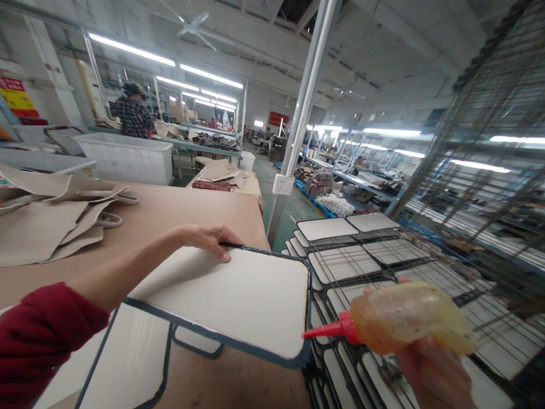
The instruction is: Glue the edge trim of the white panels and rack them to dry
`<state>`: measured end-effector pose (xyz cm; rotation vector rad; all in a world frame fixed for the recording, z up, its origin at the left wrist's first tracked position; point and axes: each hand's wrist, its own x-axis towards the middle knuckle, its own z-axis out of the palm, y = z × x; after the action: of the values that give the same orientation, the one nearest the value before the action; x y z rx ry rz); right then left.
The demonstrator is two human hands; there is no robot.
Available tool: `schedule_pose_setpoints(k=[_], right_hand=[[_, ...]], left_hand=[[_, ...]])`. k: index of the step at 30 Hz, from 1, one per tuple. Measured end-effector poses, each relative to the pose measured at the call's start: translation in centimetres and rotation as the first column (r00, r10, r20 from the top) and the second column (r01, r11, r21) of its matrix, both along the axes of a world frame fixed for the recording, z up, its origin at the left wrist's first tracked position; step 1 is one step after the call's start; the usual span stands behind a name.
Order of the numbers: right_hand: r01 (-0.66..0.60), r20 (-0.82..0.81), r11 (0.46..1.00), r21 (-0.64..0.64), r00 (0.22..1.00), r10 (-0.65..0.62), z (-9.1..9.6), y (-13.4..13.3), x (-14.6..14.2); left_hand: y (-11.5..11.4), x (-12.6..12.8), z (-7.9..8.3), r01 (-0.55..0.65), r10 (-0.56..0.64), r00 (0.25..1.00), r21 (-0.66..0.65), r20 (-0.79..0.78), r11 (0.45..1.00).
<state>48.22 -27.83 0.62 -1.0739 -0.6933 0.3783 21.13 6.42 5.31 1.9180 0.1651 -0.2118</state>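
A flat cream panel (238, 298) with rounded corners and a dark edge band is lifted at a tilt above the table. My left hand (213, 240) grips its far edge, thumb on the cream face. In my right hand (432, 363) is a squeeze bottle (409, 315) of yellowish glue-like liquid with a red nozzle. The nozzle tip meets the panel's right edge near the lower corner; a wet, shiny line shows along that edge. Under the panel lie another dark-edged panel (131, 352) and a smaller dark-edged piece (198, 339).
Beige cut pieces (46, 221) are heaped on the brown table (191, 204) at left. To the right, a wire rack (370, 267) bears many similar panels. A metal post with a socket (283, 184) stands beyond the table. A white bin (128, 153) and another person (134, 113) are farther back.
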Motion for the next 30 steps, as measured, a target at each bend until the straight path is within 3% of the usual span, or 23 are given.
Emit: schedule_pose_setpoints(k=[4, 8, 13, 16, 21, 25, 30], right_hand=[[-0.063, -0.105, 0.997, -0.044, 0.993, 0.058, 0.1, -0.1, -0.7], [0.028, -0.112, 0.998, -0.063, 0.993, -0.035, -0.7, -0.5, 0.0], [0.023, -0.080, 0.998, -0.061, 0.996, -0.028, -2.4, -0.9, 1.8], [0.099, -0.119, 0.994, -0.037, 0.988, -0.103, -3.0, -0.8, 1.8], [0.277, -0.108, 0.961, 0.017, 0.956, -0.273, -2.5, -0.2, 0.0], [0.227, -0.166, 0.972, 0.063, 0.963, -0.214, -2.1, 0.0, -1.0], [0.252, -0.141, 0.965, 0.078, 0.961, -0.240, -2.4, -0.1, -1.3]], left_hand=[[0.3, -0.1, -0.4, -0.004, 0.004, 1.000, 0.001, 0.017, 1.000], [0.6, -0.3, -0.7, -0.016, 0.016, 0.999, -0.008, 0.032, 1.000], [0.5, -0.5, -0.7, -0.037, 0.037, 0.999, 0.006, 0.040, 0.999], [0.5, -0.7, -0.8, -0.043, 0.043, 0.998, 0.005, 0.050, 0.999], [0.5, -0.8, -1.1, -0.093, 0.094, 0.995, -0.031, 0.044, 0.995], [-0.1, -0.8, -1.1, -0.129, 0.132, 0.990, -0.060, 0.049, 0.990], [-0.4, -0.8, -1.3, -0.177, 0.179, 0.983, -0.048, 0.048, 0.983]])
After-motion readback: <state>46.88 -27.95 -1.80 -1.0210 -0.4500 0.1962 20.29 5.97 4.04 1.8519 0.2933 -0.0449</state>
